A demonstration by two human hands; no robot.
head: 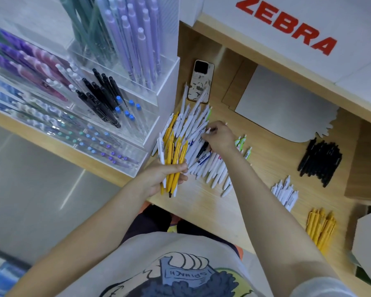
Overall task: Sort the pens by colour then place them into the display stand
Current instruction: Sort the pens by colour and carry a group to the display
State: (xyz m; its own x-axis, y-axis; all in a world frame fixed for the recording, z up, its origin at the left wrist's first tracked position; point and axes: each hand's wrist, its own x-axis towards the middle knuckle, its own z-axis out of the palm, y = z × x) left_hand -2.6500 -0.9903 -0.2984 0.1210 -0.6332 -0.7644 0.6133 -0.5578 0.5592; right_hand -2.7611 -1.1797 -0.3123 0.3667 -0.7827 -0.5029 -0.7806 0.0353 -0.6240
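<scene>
Pens (198, 144) lie in a big mixed heap on the wooden table (266, 159), mostly white ones with some yellow, right beside the clear display stand (107, 97). The left hand (165, 176) is curled tight around a bunch of yellow pens (174, 159), with a white one or 2 mixed in, held just above the near edge of the heap. The right hand (220, 138) reaches into the heap, and its fingertips pinch a white pen (208, 130).

Far to the right sit 3 sorted piles, well apart from the heap: black pens (319, 161), then white pens (286, 192), then yellow pens (320, 229) nearest the person. A phone (200, 82) lies at the far end of the heap. The stand holds purple, black and blue-capped pens in its boxes.
</scene>
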